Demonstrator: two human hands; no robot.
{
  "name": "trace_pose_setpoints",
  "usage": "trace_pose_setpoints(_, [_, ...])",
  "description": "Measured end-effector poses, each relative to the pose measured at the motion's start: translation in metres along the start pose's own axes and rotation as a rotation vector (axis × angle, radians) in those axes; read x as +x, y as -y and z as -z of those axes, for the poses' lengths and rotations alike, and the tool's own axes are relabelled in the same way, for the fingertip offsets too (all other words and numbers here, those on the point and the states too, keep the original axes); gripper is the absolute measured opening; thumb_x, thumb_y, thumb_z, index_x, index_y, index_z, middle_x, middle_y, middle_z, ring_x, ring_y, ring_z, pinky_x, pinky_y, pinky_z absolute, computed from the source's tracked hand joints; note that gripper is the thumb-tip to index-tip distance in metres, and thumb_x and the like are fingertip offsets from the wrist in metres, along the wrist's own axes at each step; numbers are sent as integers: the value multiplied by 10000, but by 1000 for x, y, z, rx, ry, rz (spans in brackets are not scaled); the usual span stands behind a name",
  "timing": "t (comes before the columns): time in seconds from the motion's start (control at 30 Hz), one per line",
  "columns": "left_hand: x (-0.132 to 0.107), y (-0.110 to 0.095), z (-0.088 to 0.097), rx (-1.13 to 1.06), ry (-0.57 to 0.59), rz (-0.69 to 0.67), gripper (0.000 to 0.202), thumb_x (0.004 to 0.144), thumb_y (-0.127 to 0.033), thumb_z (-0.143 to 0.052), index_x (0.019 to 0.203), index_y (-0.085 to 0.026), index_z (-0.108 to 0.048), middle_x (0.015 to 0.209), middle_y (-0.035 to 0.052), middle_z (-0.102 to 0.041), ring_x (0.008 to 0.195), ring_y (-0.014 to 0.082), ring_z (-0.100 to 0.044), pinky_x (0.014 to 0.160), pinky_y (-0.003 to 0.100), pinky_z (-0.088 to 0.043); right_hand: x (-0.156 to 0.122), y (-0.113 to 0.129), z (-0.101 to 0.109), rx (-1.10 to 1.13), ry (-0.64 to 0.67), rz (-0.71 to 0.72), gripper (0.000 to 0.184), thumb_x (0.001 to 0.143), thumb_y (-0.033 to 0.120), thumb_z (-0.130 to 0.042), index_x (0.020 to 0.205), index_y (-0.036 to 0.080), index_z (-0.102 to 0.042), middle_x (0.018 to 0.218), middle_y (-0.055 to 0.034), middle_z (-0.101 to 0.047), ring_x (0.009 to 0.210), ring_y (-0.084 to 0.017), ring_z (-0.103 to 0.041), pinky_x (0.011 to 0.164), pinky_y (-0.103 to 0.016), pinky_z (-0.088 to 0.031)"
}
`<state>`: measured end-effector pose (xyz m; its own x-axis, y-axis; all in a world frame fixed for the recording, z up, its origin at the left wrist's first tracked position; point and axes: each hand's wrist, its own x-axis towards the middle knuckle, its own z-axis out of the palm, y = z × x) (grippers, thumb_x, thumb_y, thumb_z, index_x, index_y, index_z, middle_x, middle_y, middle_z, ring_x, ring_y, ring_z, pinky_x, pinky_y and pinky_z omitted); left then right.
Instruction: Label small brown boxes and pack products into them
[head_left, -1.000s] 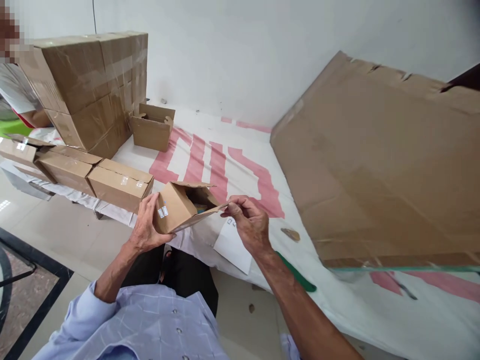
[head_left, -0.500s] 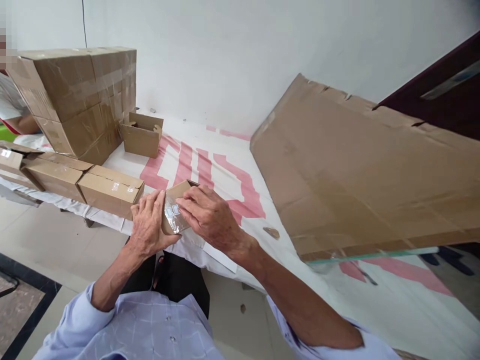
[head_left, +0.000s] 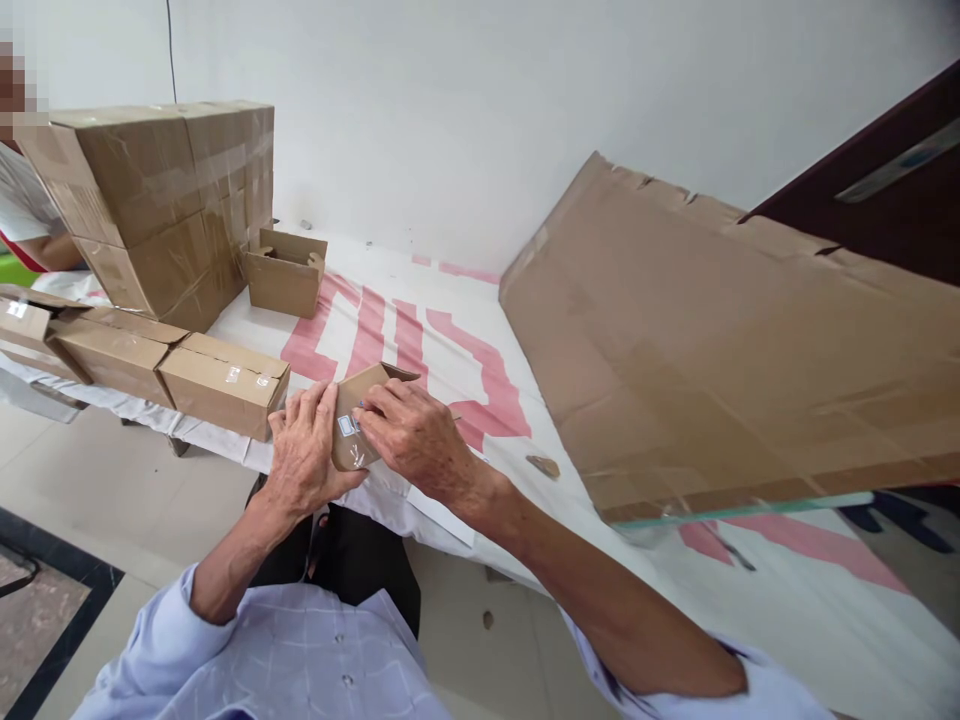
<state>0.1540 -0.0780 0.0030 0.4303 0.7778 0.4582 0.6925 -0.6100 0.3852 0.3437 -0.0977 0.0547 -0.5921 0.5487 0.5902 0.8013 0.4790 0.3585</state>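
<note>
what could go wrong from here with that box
The box is held near the cloth's front edge, so it might fall to the floor if the left grip loosens. The right grip has fingertips close by the labels, which could get creased or scuffed. The box's far end looks open, so anything inside might slide out if it tips.
</note>
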Motion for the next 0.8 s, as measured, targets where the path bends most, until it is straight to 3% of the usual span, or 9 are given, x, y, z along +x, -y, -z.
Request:
trace_pose_setpoints(0.37, [1, -3, 3, 12, 26, -12, 1114, 663, -391, -854, 1641, -143, -380, 1578, 236, -534, 1404, 455, -500, 1062, 583, -437, 6, -3, -3, 97, 144, -57, 279, 1007, 38, -519, 844, 178, -697, 844, -83, -653, 881, -239, -542, 747, -351, -420])
trace_pose_setpoints(0.57, [4, -2, 3, 25, -5, -12, 1074, 697, -411, -843, 1634, -148, -389, 1572, 243, -545, 1413, 459, -513, 1070, 582, -445, 7, -1, -10, 216, 77, -52, 315, 994, 17, -447, 821, 196, -641, 825, -82, -637, 866, -241, -565, 756, -353, -461])
trace_pose_setpoints(0.7, [6, 8, 7, 9, -17, 4, 1118, 670, -414, -878, 1628, -151, -365, 1588, 266, -517, 1420, 489, -509, 1089, 633, -442, -11, -16, 22, 501, -164, -302, 218, 1062, 173, -495, 884, 223, -613, 892, -53, -648, 841, -200, -602, 764, -336, -503])
trace_pose_setpoints(0.8, [8, 25, 9, -32, -58, 4, 1168, 655, -428, -907, 1642, -184, -332, 1603, 255, -494, 1454, 502, -478, 1136, 666, -419, -53, -45, 45, 545, -299, -629, 128, 1035, 271, -587, 916, 236, -619, 902, -22, -640, 817, -181, -589, 759, -328, -496])
